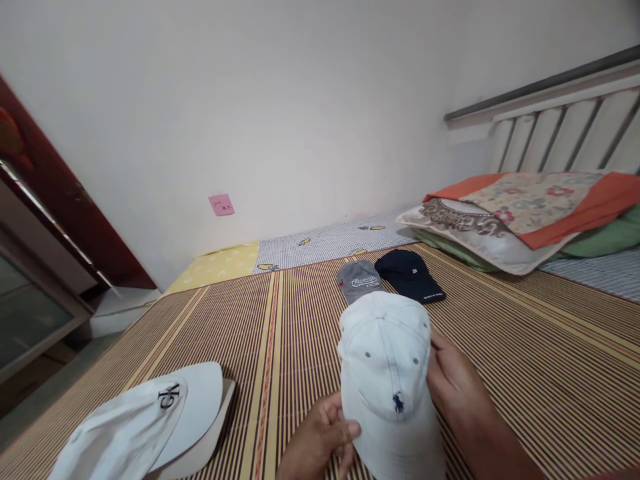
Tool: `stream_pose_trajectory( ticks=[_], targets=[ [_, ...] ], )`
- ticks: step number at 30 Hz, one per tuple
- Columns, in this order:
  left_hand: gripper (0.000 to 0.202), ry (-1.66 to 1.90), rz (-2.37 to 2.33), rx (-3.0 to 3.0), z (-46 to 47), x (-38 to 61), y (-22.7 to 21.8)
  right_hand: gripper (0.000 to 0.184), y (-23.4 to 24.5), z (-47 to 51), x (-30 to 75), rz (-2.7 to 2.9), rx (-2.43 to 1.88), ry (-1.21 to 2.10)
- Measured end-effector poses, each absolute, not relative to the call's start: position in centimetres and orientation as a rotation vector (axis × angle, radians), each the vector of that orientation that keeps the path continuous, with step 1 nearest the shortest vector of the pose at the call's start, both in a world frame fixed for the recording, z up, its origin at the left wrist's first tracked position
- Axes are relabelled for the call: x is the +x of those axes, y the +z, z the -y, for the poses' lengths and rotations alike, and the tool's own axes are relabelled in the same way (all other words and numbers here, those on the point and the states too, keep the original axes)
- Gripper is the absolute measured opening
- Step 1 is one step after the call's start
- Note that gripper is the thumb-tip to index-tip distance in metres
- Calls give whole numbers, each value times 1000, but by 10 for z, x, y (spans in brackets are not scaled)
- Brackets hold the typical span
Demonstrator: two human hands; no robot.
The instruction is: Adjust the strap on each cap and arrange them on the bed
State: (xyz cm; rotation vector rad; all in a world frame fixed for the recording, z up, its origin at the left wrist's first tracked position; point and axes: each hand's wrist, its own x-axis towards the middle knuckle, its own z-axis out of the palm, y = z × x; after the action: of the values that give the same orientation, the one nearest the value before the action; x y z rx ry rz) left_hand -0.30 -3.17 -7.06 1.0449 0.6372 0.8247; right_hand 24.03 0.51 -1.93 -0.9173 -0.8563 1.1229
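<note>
A white baseball cap with a small dark blue embroidered emblem is held up in front of me, its brim pointing toward me. My left hand grips the brim's left edge, thumb on top. On the cap's other side, my right hand holds the crown's edge; its fingertips are hidden behind the cap. Past it lie a grey cap with white lettering and a dark navy cap, side by side. Another white cap with black letters rests at the lower left, over a second pale brim.
A striped bamboo mat covers the bed. Pillows under a floral orange-edged cloth are stacked at the right, below a white radiator. A pink note is stuck on the wall. A dark red door frame stands at left.
</note>
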Motion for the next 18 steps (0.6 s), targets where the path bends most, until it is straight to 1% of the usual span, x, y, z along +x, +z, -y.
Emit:
stream_pose_trajectory(
  ticks=[3, 6, 7, 9, 11, 12, 16, 18],
  targets=[
    [48, 994, -785, 1042, 27, -14, -71, 28, -31, -23, 236, 651, -833, 1249],
    [38, 1256, -978, 997, 19, -39, -71, 35, -47, -40, 231, 519, -774, 1377],
    [34, 1361, -1038, 941, 15, -50, -72, 36, -51, -43, 230, 509, -755, 1413],
    [29, 1606, -1114, 732, 5, -75, -77, 34, -56, -45, 226, 491, -712, 1476],
    [16, 1749, -1155, 548, -5, -99, -84, 30, -56, -43, 223, 501, -680, 1515],
    [14, 1800, -1188, 436, -9, -109, -87, 29, -55, -41, 221, 512, -666, 1534],
    [27, 1844, -1184, 156, -14, -132, -97, 28, -49, -34, 217, 583, -646, 1597],
    [38, 1829, -1135, 129, -11, -134, -100, 27, -47, -32, 217, 618, -640, 1602]
  ],
)
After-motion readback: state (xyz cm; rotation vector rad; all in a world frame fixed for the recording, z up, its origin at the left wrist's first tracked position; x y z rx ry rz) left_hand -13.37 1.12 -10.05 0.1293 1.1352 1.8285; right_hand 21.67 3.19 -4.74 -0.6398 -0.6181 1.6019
